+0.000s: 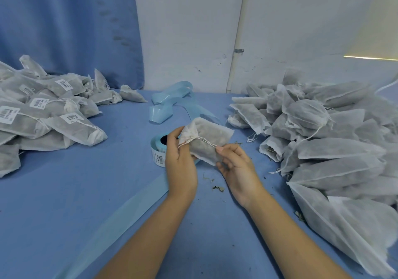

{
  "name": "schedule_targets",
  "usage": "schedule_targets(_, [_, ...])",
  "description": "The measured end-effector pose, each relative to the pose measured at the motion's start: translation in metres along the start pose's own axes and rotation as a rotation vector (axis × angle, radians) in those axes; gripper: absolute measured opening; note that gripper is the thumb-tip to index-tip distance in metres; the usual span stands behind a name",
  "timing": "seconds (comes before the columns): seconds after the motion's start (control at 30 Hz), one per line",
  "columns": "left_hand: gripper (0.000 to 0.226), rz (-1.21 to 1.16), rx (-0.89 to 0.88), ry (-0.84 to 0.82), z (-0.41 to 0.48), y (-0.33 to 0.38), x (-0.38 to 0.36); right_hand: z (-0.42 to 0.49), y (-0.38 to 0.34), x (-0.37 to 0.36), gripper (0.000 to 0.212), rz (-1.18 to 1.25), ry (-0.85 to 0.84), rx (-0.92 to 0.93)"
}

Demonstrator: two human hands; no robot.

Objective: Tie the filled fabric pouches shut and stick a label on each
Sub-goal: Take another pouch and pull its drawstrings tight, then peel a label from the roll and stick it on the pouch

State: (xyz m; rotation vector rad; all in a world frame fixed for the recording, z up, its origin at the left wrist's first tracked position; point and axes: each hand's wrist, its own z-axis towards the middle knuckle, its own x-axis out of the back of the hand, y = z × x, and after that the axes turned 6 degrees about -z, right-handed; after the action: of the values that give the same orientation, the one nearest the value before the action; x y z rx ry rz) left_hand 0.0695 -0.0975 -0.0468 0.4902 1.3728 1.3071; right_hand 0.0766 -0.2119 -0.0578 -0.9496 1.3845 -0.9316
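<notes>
A white fabric pouch (207, 137) filled with dried herbs hangs above the blue table between my hands. My left hand (179, 160) grips its gathered neck, where the white drawstring (201, 140) is cinched. My right hand (233, 165) pinches the free end of the drawstring and supports the pouch from below. Behind my left hand stands a roll of barcode labels (158, 149) on light blue backing. The labelled, tied pouches (43, 115) lie heaped on the left. On the right lies a heap of unlabelled pouches (329, 140).
A curled strip of spent light blue label backing (172, 104) lies at the back of the table. Another strip (120, 218) runs across the blue tablecloth under my left forearm. Dried leaf bits (217, 188) are scattered near my wrists. A white wall stands behind.
</notes>
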Motion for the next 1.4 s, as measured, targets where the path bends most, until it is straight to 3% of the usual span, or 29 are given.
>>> schedule_targets(0.1, [0.036, -0.090, 0.082, -0.111, -0.003, -0.001, 0.002, 0.000, 0.000, 0.000, 0.022, 0.036, 0.037, -0.009])
schedule_targets(0.27, [0.053, -0.027, 0.100, -0.219, -0.011, -0.008, -0.003, -0.001, 0.001, -0.004, 0.019, 0.037, 0.049, 0.009])
schedule_targets(0.47, [0.032, -0.041, 0.082, -0.145, -0.007, -0.007, -0.005, -0.004, 0.002, -0.008, 0.016, -0.050, 0.018, 0.051])
schedule_targets(0.83, [0.023, 0.042, 0.001, 0.083, 0.007, 0.002, 0.005, -0.010, 0.009, -0.016, 0.014, -0.459, -0.028, 0.078])
schedule_targets(0.97, [0.028, 0.178, -0.041, 0.083, 0.010, 0.003, 0.015, -0.008, 0.012, -0.012, 0.014, -0.502, 0.040, 0.051])
schedule_targets(1.07, [0.006, 0.317, -0.125, 0.022, 0.010, 0.002, 0.021, -0.004, 0.011, -0.008, 0.016, -0.430, 0.090, 0.056])
schedule_targets(1.23, [0.027, 0.725, -0.347, -0.124, 0.006, -0.003, 0.027, -0.003, 0.013, -0.007, 0.019, -0.453, 0.084, 0.044])
schedule_targets(1.4, [0.038, 0.867, -0.307, -0.105, 0.008, -0.009, 0.030, -0.003, 0.013, -0.008, 0.018, -0.469, 0.068, 0.038])
